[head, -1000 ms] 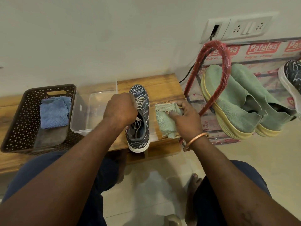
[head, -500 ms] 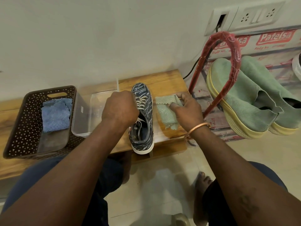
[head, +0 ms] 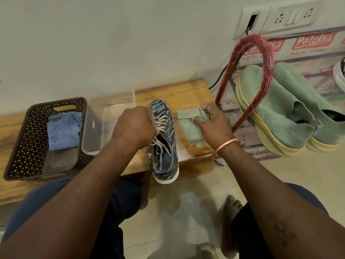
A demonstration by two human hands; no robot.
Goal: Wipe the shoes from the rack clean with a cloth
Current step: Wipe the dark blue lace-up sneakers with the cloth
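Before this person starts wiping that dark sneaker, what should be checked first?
1. Left hand grips the dark sneaker: ok.
2. Right hand pinches the green cloth: ok.
3. Cloth touches the sneaker: not ok, it lies beside it on the bench.
4. Sneaker fully on the bench: not ok, heel juts past the front edge.
5. Cloth damp or dry: cannot tell.

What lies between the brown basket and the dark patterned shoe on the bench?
A clear plastic box, seen in the head view; the left hand gripping the shoe partly hides it.
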